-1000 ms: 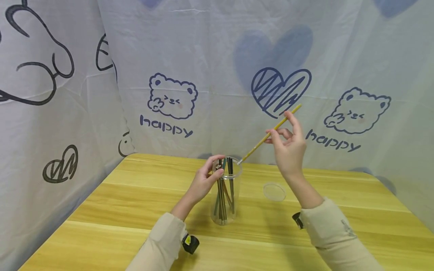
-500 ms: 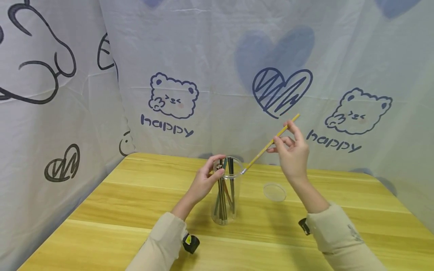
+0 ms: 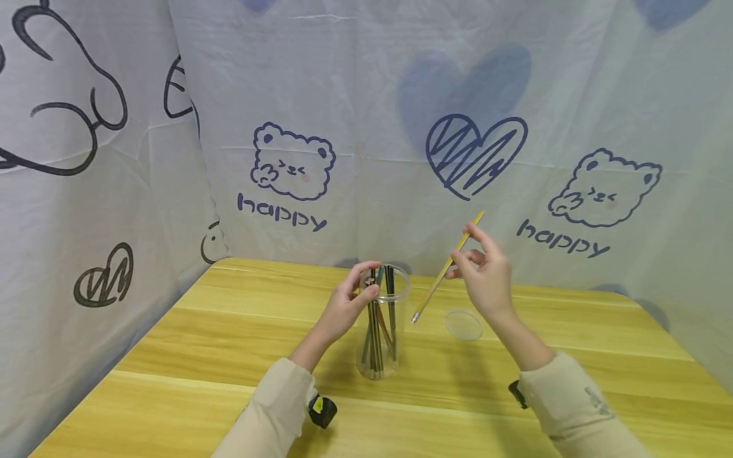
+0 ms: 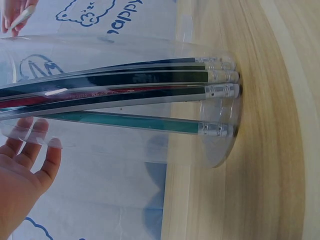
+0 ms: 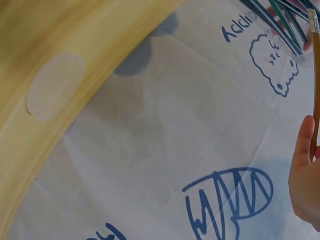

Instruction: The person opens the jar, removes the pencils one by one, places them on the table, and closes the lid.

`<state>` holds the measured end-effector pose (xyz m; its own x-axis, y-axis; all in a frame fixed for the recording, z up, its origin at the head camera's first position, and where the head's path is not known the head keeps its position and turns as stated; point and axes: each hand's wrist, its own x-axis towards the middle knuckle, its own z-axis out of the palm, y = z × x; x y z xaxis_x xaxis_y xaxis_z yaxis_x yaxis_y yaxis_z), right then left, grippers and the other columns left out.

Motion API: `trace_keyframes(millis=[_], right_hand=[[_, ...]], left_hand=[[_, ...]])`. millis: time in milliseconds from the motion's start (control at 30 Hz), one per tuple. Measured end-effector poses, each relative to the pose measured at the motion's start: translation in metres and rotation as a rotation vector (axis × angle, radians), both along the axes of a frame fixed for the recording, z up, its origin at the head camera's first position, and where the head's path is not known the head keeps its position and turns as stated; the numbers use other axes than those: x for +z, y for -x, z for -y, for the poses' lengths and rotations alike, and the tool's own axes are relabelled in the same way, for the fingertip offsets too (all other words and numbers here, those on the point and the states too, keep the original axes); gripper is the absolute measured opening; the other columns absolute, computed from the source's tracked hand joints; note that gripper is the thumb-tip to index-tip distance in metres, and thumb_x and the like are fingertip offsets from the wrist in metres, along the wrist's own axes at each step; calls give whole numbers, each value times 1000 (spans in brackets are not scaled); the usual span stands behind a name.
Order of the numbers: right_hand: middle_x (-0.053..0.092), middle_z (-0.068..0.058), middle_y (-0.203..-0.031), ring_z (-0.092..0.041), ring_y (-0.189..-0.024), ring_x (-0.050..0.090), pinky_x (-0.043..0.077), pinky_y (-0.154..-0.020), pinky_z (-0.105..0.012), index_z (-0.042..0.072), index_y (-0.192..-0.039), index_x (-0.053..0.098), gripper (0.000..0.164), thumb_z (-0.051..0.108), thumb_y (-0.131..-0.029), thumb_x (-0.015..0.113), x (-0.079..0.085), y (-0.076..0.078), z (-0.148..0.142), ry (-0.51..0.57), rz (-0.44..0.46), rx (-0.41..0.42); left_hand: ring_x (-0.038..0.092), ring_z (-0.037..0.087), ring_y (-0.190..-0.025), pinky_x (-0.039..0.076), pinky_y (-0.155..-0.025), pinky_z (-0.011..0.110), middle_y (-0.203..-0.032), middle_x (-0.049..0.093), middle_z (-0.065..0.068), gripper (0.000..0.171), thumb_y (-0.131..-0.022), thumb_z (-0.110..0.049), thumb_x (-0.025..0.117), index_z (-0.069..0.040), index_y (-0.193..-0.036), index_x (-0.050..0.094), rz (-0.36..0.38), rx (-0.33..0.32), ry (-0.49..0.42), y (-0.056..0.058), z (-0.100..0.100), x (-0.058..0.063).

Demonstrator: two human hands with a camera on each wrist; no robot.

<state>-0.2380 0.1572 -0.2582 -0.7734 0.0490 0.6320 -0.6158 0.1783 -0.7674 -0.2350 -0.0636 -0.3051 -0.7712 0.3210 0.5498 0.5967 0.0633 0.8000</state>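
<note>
My left hand grips the rim of a clear plastic jar that stands upright on the table. Inside the jar lean several pencils, dark green, teal and red, with their eraser ends at the bottom. To the right of the jar, my right hand pinches a yellow pencil between thumb and fingers. This pencil slants, eraser end down and to the left, apart from the jar and above the table. In the right wrist view only part of the right hand and the yellow pencil shows, at the right edge.
A round clear lid lies on the wooden table, right of the jar. Behind and to the left hangs a pale cloth printed with bears and hearts, close to the table's far edge.
The yellow pencil's eraser end has come down from the jar's rim to beside the jar, and the pencil is steeper. My right hand is lower. The left hand and jar have stayed put.
</note>
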Motion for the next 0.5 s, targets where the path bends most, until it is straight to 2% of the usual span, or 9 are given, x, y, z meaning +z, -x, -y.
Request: trace_keyframes(millis=[167, 400, 500], right_hand=[[44, -13, -122, -7, -56, 57, 50, -54, -24, -5, -131, 36, 50, -10, -84, 52, -11, 1, 2, -57, 26, 21], [46, -19, -114, -6, -62, 57, 51, -54, -27, -8, -129, 35, 54, -17, -79, 53, -24, 2, 6, -43, 129, 63], [47, -20, -112, -5, -61, 57, 51, -54, -28, -8, -129, 35, 55, -17, -79, 53, -30, 2, 6, -49, 172, 70]], left_hand=[[49, 18, -85, 45, -70, 32, -102, 53, 22, 41, -87, -10, 44, 3, -126, 41, -2, 1, -1, 1, 1, -1], [48, 17, -84, 45, -69, 33, -101, 53, 22, 41, -88, -10, 43, 3, -126, 40, -1, -8, -3, 1, 1, -1], [48, 17, -83, 46, -70, 39, -100, 53, 22, 41, -88, -10, 43, 3, -126, 40, 0, -10, -6, 1, 1, -1]])
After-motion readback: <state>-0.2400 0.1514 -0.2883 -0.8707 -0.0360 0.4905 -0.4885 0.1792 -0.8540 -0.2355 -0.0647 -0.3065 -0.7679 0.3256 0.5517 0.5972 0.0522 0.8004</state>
